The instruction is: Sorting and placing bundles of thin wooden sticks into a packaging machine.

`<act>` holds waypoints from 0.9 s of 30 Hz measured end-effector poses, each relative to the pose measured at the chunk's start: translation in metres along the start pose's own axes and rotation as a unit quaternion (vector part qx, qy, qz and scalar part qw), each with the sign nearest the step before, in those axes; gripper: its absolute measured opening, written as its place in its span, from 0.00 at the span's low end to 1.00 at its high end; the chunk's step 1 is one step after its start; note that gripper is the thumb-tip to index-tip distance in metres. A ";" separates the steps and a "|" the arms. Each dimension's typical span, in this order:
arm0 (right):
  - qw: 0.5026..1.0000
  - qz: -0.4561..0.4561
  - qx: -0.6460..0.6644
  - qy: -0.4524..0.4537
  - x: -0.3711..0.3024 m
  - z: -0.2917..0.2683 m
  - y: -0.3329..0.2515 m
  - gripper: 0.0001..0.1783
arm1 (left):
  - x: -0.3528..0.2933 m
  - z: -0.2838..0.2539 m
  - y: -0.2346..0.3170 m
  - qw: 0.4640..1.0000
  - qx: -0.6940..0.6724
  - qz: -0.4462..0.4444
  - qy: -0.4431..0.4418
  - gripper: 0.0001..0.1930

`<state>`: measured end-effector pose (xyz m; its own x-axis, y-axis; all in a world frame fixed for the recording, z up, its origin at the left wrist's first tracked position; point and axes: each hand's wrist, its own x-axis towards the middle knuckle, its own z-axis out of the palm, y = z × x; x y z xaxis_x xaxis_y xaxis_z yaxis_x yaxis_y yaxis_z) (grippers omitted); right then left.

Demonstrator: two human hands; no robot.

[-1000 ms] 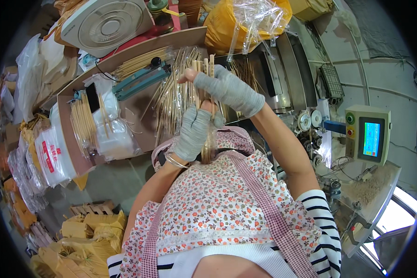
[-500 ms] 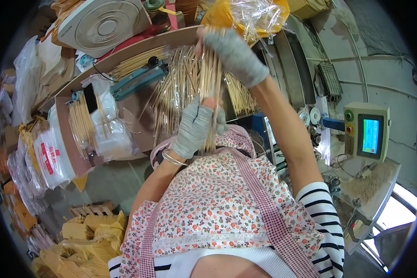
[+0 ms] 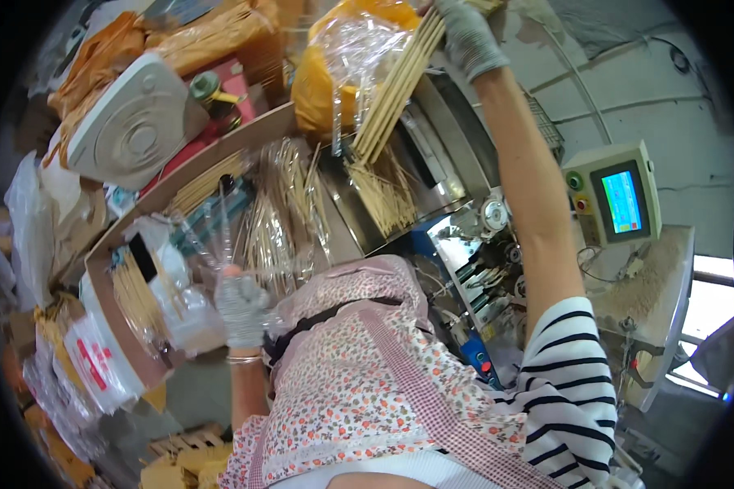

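My right hand [image 3: 470,41], in a grey work glove with bare fingertips, is raised at the top and closed on the upper end of a bundle of bamboo sticks [image 3: 401,81]. The bundle slants down to the left, its lower end above more loose sticks [image 3: 383,194] in a metal tray. In the same kind of glove, my left hand [image 3: 243,311] is closed around a clear plastic bag [image 3: 220,232], whose film stands up above the fingers and shows beside the wrist. Bagged bamboo sticks [image 3: 281,216] lie in the cardboard box between my hands.
A white fan [image 3: 143,134] and a yellow bag of clear film [image 3: 318,90] stand beyond the cardboard box [image 3: 212,147]. To the right are machine parts [image 3: 493,213] and a control panel with a lit screen [image 3: 621,200]. A phone [image 3: 143,257] and more sticks [image 3: 134,297] lie at left.
My right hand has carried the bamboo sticks up and to the right, away from my left hand. My left hand has moved left and down, with clear plastic in it. The view has turned.
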<state>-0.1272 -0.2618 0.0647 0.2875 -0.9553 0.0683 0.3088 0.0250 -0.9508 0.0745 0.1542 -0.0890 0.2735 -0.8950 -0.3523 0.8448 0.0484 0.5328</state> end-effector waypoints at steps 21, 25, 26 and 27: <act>0.962 -0.010 -0.023 0.272 -0.091 -0.219 0.032 0.15 | 0.511 0.293 -0.064 0.591 0.773 0.224 -0.058 0.22; 0.926 0.100 0.068 0.359 -0.104 -0.248 0.048 0.13 | 0.503 0.281 -0.131 0.442 0.883 0.131 -0.089 0.34; 0.915 0.106 0.079 0.382 -0.103 -0.246 0.048 0.13 | 0.502 0.274 -0.131 0.445 0.883 0.123 -0.089 0.34; 0.902 0.111 0.090 0.407 -0.103 -0.246 0.050 0.13 | 0.502 0.270 -0.130 0.482 0.861 0.069 -0.146 0.33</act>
<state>-0.3640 -0.2348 -0.0639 -0.3785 -0.8183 -0.4326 0.4892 0.2199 -0.8440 -0.0224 -0.4207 -0.1272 -0.0157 -0.9724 -0.2327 -0.8758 -0.0990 0.4725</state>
